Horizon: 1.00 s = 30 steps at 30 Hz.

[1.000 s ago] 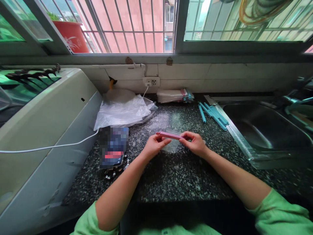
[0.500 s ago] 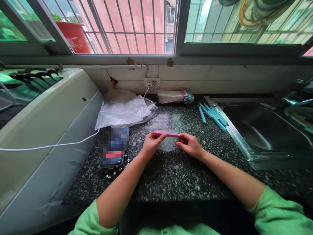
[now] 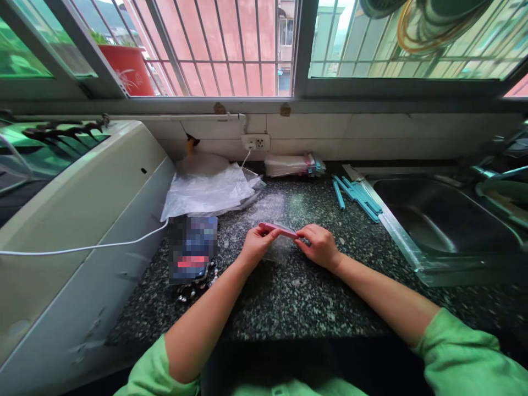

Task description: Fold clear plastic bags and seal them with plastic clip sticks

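Note:
A slim pink bag sealing clip (image 3: 280,229) is stretched between my two hands above the dark countertop. My left hand (image 3: 254,245) pinches its left end between thumb and fingers. At the other end, my right hand (image 3: 319,246) closes thumb and fingertips on the clip's tip. Thin clear plastic (image 3: 277,252) shows around the clip, partly see-through against the stone, so its outline is hard to make out. The clip tilts down toward the right.
Several blue bag clips (image 3: 358,195) lie beside the sink (image 3: 437,214). Clear bags with pink and blue clips (image 3: 291,164) rest by the wall. Left are white plastic bags (image 3: 208,192), a blurred phone (image 3: 193,247), a beaded strand (image 3: 187,292) and a white cable (image 3: 103,248).
The pink clip has gone from nearly level to slanting, its right end lower. My right hand has turned over slightly, its fingers now at the clip's tip. The left hand stays about the same.

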Motion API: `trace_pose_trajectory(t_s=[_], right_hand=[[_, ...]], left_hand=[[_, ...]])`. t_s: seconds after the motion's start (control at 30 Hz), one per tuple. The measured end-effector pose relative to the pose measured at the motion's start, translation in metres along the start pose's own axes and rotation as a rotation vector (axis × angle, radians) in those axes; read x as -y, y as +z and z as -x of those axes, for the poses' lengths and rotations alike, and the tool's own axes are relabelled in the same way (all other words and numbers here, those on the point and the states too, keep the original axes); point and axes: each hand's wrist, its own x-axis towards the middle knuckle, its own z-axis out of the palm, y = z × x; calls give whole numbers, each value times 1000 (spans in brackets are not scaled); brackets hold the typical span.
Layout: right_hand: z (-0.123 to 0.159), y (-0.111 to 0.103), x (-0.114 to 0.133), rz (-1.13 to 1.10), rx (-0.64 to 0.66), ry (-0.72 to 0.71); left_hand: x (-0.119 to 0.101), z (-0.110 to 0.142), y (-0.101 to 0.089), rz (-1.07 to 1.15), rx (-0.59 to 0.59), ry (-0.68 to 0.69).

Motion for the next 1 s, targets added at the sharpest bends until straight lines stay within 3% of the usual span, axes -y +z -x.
trace_pose_trajectory(t_s=[0.27, 0.63, 1.0], right_hand=[[-29, 8, -34, 195, -65, 18], [-73, 19, -73, 371, -93, 237], [-139, 44, -122, 472, -270, 490]], left_hand=[[11, -20, 12, -181, -84, 113], [8, -111, 46, -150, -235, 151], [11, -182, 58, -123, -301, 181]])
